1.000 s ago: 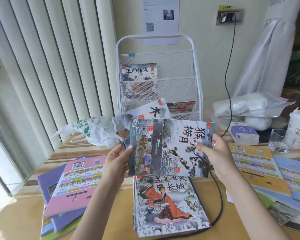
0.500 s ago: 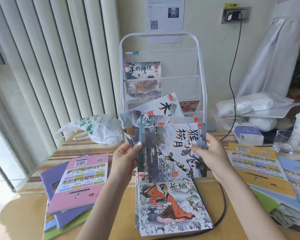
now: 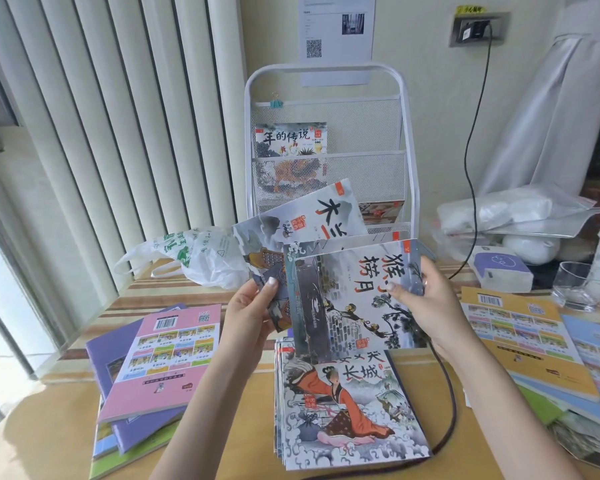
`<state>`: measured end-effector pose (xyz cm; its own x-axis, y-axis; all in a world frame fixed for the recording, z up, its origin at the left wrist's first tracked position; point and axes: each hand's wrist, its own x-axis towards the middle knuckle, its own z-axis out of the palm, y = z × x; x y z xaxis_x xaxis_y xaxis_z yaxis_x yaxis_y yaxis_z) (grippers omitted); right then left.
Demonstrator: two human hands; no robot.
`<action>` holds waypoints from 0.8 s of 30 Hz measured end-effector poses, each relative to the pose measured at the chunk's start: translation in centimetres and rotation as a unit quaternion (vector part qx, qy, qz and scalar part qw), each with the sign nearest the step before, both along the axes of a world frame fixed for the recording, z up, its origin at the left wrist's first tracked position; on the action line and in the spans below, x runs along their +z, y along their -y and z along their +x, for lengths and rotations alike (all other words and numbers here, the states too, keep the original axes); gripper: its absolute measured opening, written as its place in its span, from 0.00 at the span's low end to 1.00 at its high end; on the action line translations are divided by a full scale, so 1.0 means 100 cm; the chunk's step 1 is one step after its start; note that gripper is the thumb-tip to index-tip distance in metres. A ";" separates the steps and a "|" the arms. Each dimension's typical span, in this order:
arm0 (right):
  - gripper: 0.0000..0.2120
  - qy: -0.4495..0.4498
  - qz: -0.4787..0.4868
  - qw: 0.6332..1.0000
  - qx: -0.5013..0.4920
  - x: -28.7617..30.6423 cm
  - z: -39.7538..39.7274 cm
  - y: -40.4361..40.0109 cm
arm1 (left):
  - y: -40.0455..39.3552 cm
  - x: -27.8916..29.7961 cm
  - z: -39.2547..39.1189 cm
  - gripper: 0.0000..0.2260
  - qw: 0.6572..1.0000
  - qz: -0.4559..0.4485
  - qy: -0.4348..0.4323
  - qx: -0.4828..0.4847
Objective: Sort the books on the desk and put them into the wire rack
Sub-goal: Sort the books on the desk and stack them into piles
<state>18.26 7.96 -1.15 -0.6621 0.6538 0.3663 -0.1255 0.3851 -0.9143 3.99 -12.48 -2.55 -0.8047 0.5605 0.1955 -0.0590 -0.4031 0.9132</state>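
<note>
1. Three fanned picture books (image 3: 357, 299) held above desk (image 3: 66, 441) centre; left hand (image 3: 248, 315) pinching left edge, thumb on cover; right hand (image 3: 421, 308) gripping right edge of front book.
2. Stack of picture books (image 3: 347, 414) flat at near edge, partly under fan.
3. White wire rack (image 3: 407, 140) upright at far edge; one book (image 3: 291, 140) in upper pocket, another (image 3: 381, 211) lower.
4. Pink-topped pile (image 3: 163, 358) at left edge; yellow and blue books (image 3: 523, 341) at right edge.
5. Plastic bag (image 3: 191, 254) at far left, beside rack.
</note>
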 end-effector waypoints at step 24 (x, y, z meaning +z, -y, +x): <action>0.18 0.012 0.091 0.996 0.020 0.034 -0.006 0.005 | 0.018 -0.011 -0.004 0.26 0.953 -0.167 -0.148 -0.206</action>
